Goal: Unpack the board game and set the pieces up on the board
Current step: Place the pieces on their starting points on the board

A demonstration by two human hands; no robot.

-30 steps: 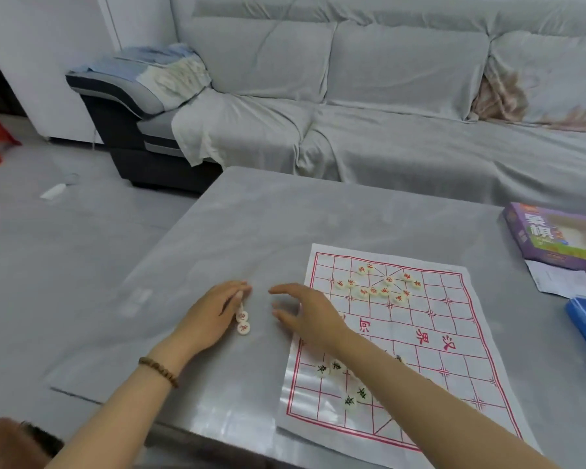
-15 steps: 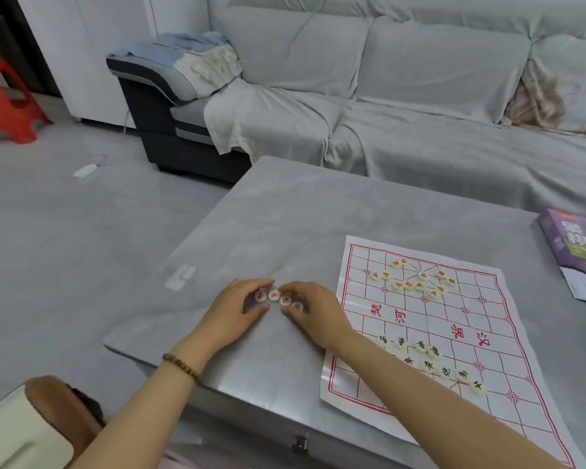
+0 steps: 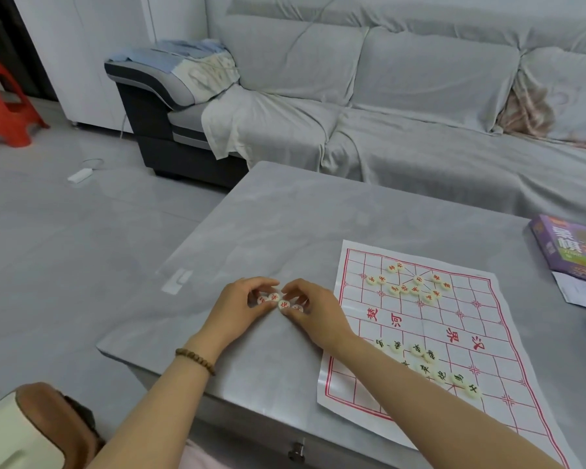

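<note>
Loose red pieces [image 3: 284, 303]: four discs are laid in a short row on the table [image 3: 285, 214], just left of the board [image 3: 420, 328], enclosed between both hands.
Left hand [image 3: 239, 308]: thumb and fingers are curled round the two left discs.
Right hand [image 3: 315, 309]: curled round the two right discs.
Board: spread flat; a red group [image 3: 410, 286] is clustered on the far half, a black group [image 3: 430, 363] on the near half.
Edges: the table's left edge is near the left hand.
Open room: bare surface is seen beyond the hands, up to the sofa [image 3: 420, 147].
</note>
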